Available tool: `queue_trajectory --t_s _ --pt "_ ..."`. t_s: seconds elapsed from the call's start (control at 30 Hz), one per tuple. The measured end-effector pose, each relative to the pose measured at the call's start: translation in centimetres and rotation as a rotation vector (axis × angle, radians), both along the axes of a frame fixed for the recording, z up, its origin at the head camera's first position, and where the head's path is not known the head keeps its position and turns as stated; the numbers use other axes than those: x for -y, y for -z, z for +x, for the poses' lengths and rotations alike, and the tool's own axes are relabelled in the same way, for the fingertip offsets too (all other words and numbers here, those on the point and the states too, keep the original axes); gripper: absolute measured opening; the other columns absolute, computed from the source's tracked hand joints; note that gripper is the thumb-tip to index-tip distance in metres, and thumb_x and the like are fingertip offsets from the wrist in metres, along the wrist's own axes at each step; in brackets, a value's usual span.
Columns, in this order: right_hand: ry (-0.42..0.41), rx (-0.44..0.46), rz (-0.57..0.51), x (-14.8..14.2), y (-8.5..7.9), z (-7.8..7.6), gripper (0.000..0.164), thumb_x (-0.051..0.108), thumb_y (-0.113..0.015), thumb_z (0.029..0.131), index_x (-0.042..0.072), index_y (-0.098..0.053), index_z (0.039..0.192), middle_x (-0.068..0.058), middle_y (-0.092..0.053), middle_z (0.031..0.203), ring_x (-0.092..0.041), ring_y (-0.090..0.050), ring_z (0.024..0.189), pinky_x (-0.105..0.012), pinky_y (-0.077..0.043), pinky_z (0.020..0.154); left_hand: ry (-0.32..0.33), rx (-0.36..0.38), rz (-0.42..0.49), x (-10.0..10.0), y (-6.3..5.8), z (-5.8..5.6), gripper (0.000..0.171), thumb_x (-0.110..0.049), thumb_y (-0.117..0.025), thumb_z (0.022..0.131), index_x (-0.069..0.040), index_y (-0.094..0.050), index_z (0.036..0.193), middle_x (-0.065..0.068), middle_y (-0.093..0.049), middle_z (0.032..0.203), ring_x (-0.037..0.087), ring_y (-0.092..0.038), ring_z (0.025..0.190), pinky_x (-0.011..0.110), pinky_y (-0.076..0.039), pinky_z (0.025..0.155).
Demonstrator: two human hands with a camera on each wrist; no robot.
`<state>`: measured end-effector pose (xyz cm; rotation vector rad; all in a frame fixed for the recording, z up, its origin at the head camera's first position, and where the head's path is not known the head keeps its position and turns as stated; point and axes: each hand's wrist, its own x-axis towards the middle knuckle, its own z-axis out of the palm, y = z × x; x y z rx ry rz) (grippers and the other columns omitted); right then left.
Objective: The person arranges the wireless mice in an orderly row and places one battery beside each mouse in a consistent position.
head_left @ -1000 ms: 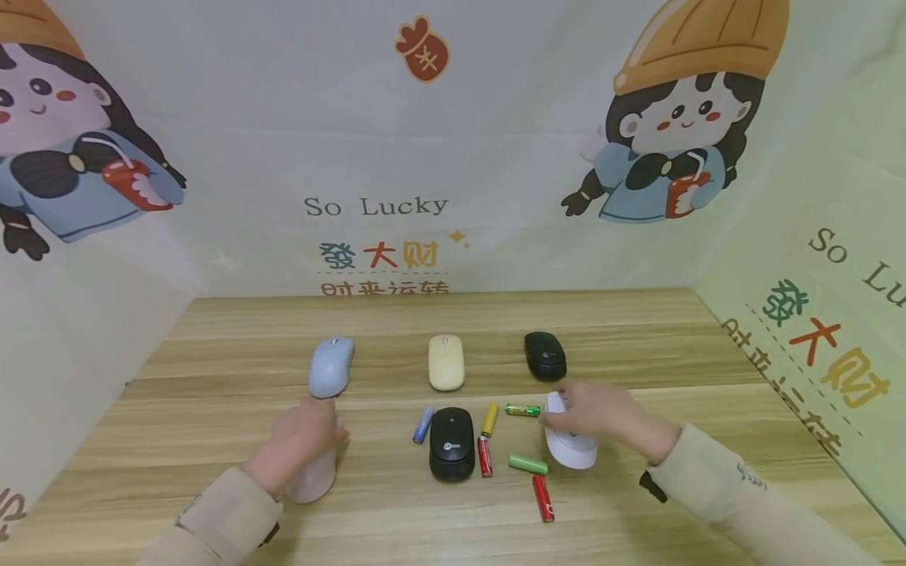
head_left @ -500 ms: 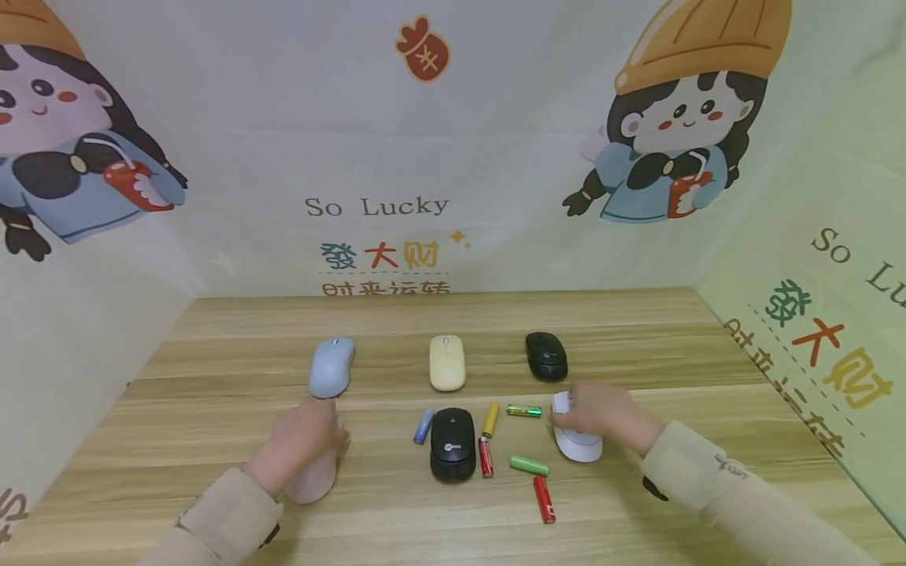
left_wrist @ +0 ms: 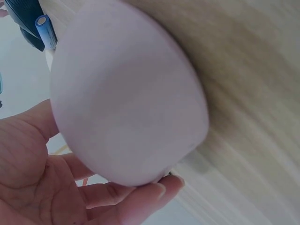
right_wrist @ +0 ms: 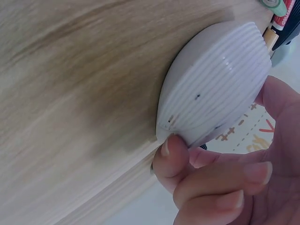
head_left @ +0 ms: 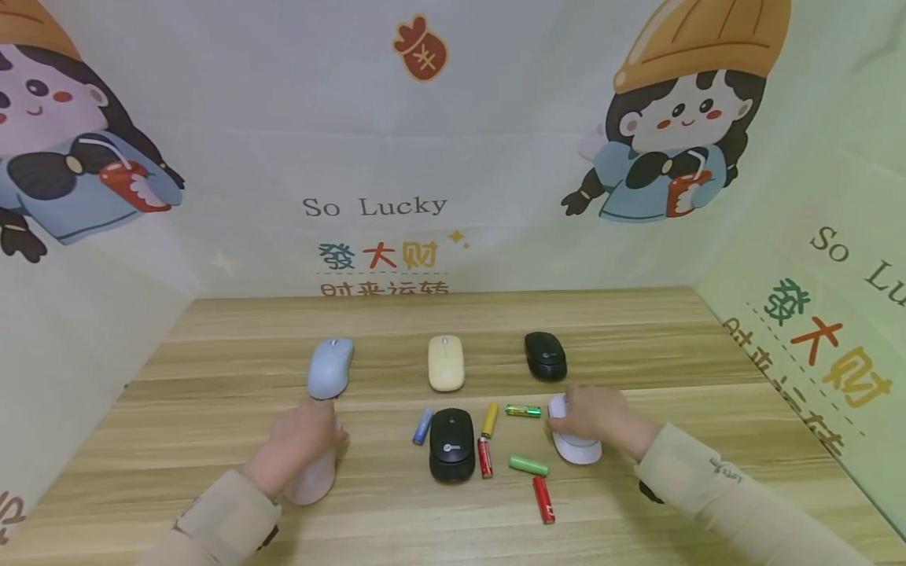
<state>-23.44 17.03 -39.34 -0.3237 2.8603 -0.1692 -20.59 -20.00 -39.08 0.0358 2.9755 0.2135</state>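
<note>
At the left of the head view, my left hand (head_left: pixel 300 439) grips a pale pink computer mouse (head_left: pixel 314 483) by its sides. The left wrist view shows its smooth rounded back end (left_wrist: pixel 126 93), with the thumb on one side and fingers on the other. Over on the right, my right hand (head_left: pixel 600 417) holds a white computer mouse (head_left: pixel 579 451) between thumb and fingers. This mouse's ribbed back (right_wrist: pixel 215 84) fills the middle of the right wrist view, resting at the table surface. Both hands cover the front parts of their mice in the head view.
A blue mouse (head_left: pixel 330 368), a cream mouse (head_left: pixel 446 363) and a black mouse (head_left: pixel 546 356) form a back row. Another black mouse (head_left: pixel 452 445) lies centrally. Several batteries surround it, including a blue one (head_left: pixel 422 426) and a green one (head_left: pixel 528 465). Printed cloth (head_left: pixel 495 157) encloses the wooden table.
My right hand and the white mouse have shifted slightly right and away from the batteries, and the mouse is turned a little. My left hand and the pink mouse have stayed in place.
</note>
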Motion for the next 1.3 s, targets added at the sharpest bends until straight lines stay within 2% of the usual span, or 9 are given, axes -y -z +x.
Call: queue_trajectory --t_s 0.23,0.6,1.07,1.3 --pt "0.015 0.034 0.024 0.22 -0.05 0.03 0.068 0.044 -0.058 0.081 -0.009 -0.046 0.122 -0.02 -0.061 0.093 -0.025 -0.056 0.073 -0.038 -0.049 0.057 0.032 -0.005 -0.006 -0.03 -0.09 0.2 0.027 -0.025 -0.068 0.078 -0.001 -0.057 0.081 0.012 -0.056 0.07 0.024 -0.056 0.063 0.04 -0.047 0.054" --pt "-0.005 0.032 0.05 0.28 -0.12 0.1 0.065 0.046 -0.058 0.081 -0.007 -0.048 0.119 -0.017 -0.06 0.086 -0.023 -0.055 0.071 -0.036 -0.047 0.057 0.015 0.027 -0.005 -0.08 -0.1 -0.03 0.029 -0.026 -0.068 0.079 0.0 -0.058 0.086 0.013 -0.057 0.074 0.026 -0.056 0.066 0.041 -0.048 0.056" --pt "-0.024 0.029 0.03 0.46 -0.26 0.22 0.067 0.046 -0.056 0.083 -0.008 -0.046 0.122 -0.021 -0.061 0.094 -0.024 -0.056 0.074 -0.037 -0.048 0.057 0.039 0.007 -0.009 0.05 0.04 0.02 0.028 -0.025 -0.067 0.079 0.001 -0.057 0.084 0.014 -0.057 0.072 0.026 -0.057 0.064 0.041 -0.048 0.055" --pt "-0.036 0.024 0.006 0.42 0.02 0.13 0.062 0.043 -0.057 0.083 -0.007 -0.049 0.119 -0.017 -0.061 0.089 -0.022 -0.055 0.071 -0.034 -0.047 0.055 0.03 0.006 -0.005 0.05 0.02 -0.01 0.028 -0.025 -0.067 0.078 0.001 -0.057 0.083 0.015 -0.058 0.073 0.027 -0.058 0.065 0.042 -0.048 0.055"
